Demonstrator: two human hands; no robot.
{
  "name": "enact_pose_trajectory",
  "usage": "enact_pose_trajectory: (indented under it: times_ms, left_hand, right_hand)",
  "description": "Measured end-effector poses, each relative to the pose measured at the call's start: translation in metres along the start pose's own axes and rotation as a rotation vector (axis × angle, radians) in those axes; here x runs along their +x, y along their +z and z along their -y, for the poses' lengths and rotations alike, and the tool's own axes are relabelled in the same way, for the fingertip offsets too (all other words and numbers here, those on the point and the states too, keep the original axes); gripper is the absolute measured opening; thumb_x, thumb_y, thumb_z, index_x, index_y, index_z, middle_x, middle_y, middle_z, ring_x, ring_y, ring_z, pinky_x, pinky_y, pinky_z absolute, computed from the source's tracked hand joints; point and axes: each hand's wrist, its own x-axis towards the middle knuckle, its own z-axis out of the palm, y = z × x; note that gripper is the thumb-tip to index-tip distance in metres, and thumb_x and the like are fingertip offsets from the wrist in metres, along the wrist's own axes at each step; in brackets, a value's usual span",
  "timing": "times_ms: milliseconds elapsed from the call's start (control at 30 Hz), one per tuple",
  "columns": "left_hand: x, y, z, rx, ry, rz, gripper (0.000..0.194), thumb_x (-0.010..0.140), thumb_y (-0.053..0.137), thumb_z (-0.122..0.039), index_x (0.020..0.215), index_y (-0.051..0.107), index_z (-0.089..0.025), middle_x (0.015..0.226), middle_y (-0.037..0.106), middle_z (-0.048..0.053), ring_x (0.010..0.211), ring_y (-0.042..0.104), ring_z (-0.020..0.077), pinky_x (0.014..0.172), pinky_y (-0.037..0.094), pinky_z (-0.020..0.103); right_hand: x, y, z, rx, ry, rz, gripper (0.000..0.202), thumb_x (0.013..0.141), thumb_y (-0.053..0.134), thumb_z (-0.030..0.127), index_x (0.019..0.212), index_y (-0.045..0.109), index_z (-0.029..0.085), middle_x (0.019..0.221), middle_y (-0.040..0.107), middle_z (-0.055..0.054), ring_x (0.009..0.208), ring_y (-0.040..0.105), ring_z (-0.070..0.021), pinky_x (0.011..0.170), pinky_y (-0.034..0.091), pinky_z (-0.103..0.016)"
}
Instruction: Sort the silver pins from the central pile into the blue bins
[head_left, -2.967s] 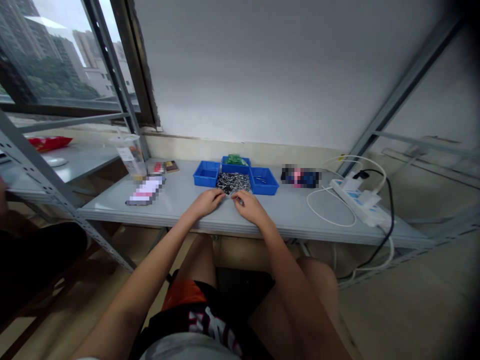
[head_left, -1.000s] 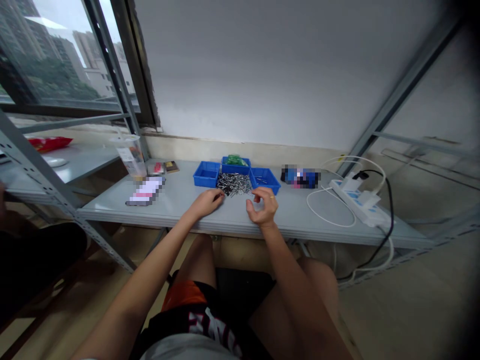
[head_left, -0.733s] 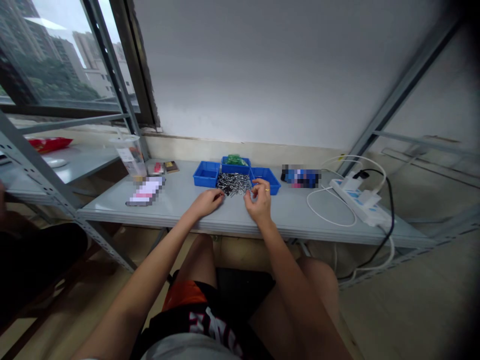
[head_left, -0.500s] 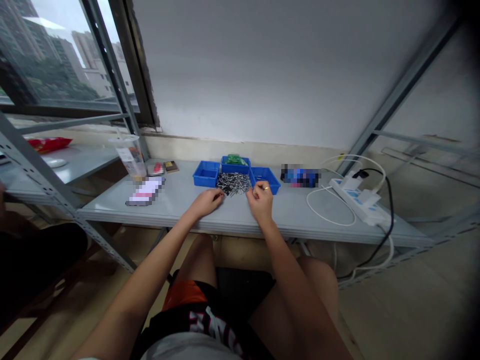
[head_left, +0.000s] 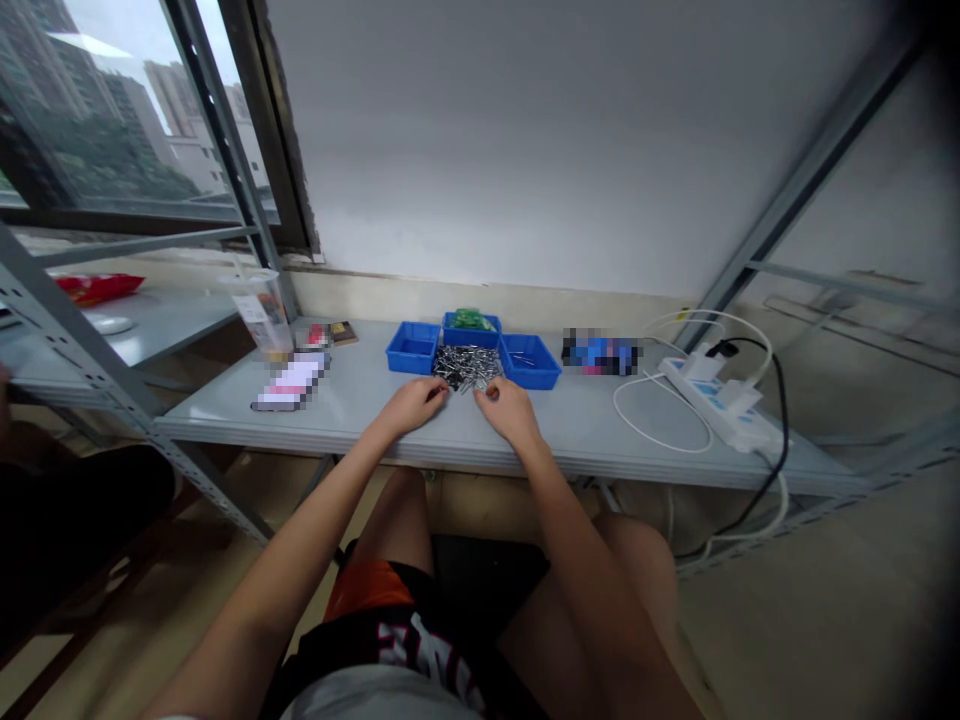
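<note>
A pile of small, thin black and silver metal pieces, like screws (head_left: 469, 366), lies on the grey table between three blue trays. At its front left edge is my left hand (head_left: 415, 404), thumb and fingers pinched; what they hold, if anything, is too small to make out. My right hand (head_left: 510, 408) touches the front right of the pile, fingertips drawn together over the pieces. The right tray (head_left: 541, 378) has a few thin metal pieces in it. A green plastic packet (head_left: 471, 318) fills the back tray (head_left: 484, 338). The left tray (head_left: 411, 362) stands beyond my left hand.
Left on the table are a phone (head_left: 292, 383), a plastic drink cup (head_left: 260, 315) and a small dark box (head_left: 343, 333). To the right are a blurred blue item (head_left: 600, 354), a power strip (head_left: 720, 405) and a looping white cable (head_left: 667, 447). Metal shelf posts flank the table.
My right hand has moved left and down, from the right tray's front edge to the front of the pile. My left hand has stayed in place.
</note>
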Motion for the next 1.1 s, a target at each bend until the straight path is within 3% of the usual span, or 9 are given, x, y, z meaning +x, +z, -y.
enact_pose_trajectory:
  times_ms: [167,367,433,600,733,800,900,967,1100]
  left_hand:
    - [0.001,0.000,0.000,0.000,-0.003,-0.003,0.025,0.087,0.041,-0.027,0.093,0.063,-0.017,0.088,0.068,0.006,0.080,0.060,0.0192,0.072,0.044,0.027]
    - [0.001,0.000,-0.001,0.006,-0.015,0.007,0.025,0.086,0.042,-0.025,0.093,0.064,-0.017,0.086,0.067,0.006,0.078,0.060,0.0183,0.072,0.044,0.026]
    - [0.001,0.000,-0.001,-0.004,-0.012,0.005,0.025,0.086,0.042,-0.025,0.093,0.064,-0.017,0.085,0.067,0.006,0.077,0.059,0.0181,0.072,0.044,0.026]
    - [0.001,0.000,-0.001,-0.009,-0.011,0.003,0.025,0.087,0.041,-0.026,0.092,0.064,-0.017,0.086,0.067,0.006,0.077,0.060,0.0183,0.072,0.044,0.027]
    - [0.001,0.003,0.000,-0.034,-0.025,-0.010,0.024,0.086,0.043,-0.026,0.092,0.064,-0.017,0.086,0.067,0.006,0.077,0.060,0.0184,0.073,0.044,0.027]
    - [0.002,0.004,0.001,-0.080,-0.030,-0.021,0.024,0.085,0.045,-0.027,0.092,0.065,-0.016,0.085,0.067,0.006,0.077,0.060,0.0186,0.074,0.044,0.029]
    - [0.002,-0.006,0.003,-0.338,-0.094,0.047,0.023,0.082,0.052,-0.029,0.095,0.065,-0.016,0.087,0.068,0.007,0.078,0.061,0.0180,0.074,0.046,0.030]
    - [0.000,-0.019,0.004,-0.654,-0.158,0.186,0.028,0.079,0.058,-0.030,0.102,0.063,-0.015,0.092,0.068,0.009,0.081,0.063,0.0178,0.072,0.048,0.030]
    - [-0.009,-0.045,0.002,-1.068,-0.197,0.433,0.040,0.063,0.074,-0.028,0.100,0.064,-0.016,0.099,0.067,0.015,0.092,0.063,0.0242,0.074,0.049,0.035]
  right_hand:
    - [-0.001,-0.003,0.003,-0.004,0.063,0.051,0.020,0.082,0.053,0.040,0.078,0.057,0.021,0.076,0.063,-0.003,0.074,0.057,-0.0185,0.064,0.035,-0.026]
    - [0.002,-0.007,0.003,0.034,0.115,-0.070,0.009,0.080,0.052,0.026,0.074,0.051,0.020,0.064,0.055,0.000,0.060,0.049,-0.0147,0.056,0.029,-0.025]
    - [0.001,-0.008,0.002,0.105,0.031,-0.170,0.018,0.078,0.047,0.020,0.061,0.044,0.021,0.054,0.045,0.003,0.052,0.041,-0.0122,0.055,0.027,-0.025]
    - [-0.013,-0.011,0.001,0.294,-0.369,-0.402,0.041,0.077,0.047,0.021,0.046,0.019,0.021,0.043,0.020,0.006,0.041,0.022,-0.0086,0.049,0.023,-0.025]
    - [-0.021,-0.016,0.003,0.362,-0.421,-0.623,0.048,0.075,0.052,0.022,0.043,0.016,0.021,0.041,0.015,0.007,0.039,0.016,-0.0082,0.047,0.019,-0.027]
    - [-0.021,-0.016,0.004,0.393,-0.382,-0.658,0.050,0.075,0.055,0.024,0.042,0.017,0.021,0.039,0.015,0.007,0.039,0.016,-0.0081,0.046,0.019,-0.028]
    - [-0.019,-0.014,0.005,0.497,-0.279,-0.600,0.052,0.074,0.058,0.027,0.039,0.020,0.021,0.038,0.016,0.007,0.039,0.016,-0.0072,0.045,0.019,-0.027]
    - [-0.015,-0.014,0.007,0.646,-0.170,-0.506,0.051,0.073,0.060,0.028,0.039,0.023,0.020,0.039,0.018,0.008,0.040,0.016,-0.0062,0.044,0.019,-0.026]
    - [-0.006,-0.016,0.018,1.210,0.261,-0.102,0.046,0.069,0.064,0.030,0.047,0.025,0.021,0.043,0.017,0.010,0.039,0.014,-0.0043,0.036,0.015,-0.021]
